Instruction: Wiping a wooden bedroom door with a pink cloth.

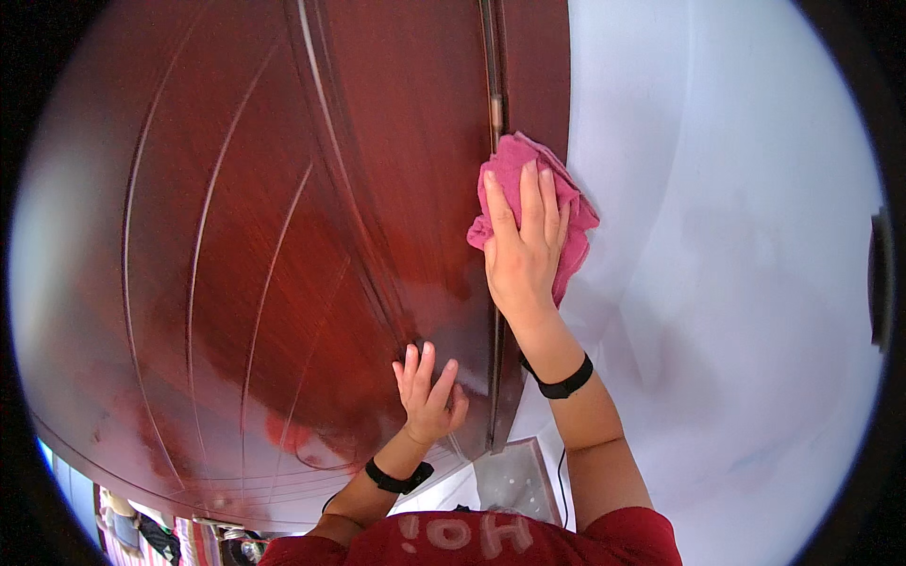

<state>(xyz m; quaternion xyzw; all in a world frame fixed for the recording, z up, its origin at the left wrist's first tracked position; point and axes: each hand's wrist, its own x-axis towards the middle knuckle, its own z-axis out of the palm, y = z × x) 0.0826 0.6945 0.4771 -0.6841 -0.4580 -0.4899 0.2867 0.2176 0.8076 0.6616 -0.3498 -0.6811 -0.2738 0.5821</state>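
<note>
My right hand lies flat over a folded pink cloth, fingers spread on top of it. The cloth is pressed on the dark red-brown frame of a wooden door and reaches past its edge toward the white wall. Lower down, my left hand holds nothing, its fingers apart near the glossy door panel; whether it touches the panel I cannot tell. Black bands circle both wrists.
A metal hinge sits in the gap between door and frame, just above the cloth. The white wall fills the right side. Below are a grey floor patch and a dark cable. Clothes and striped fabric show at lower left.
</note>
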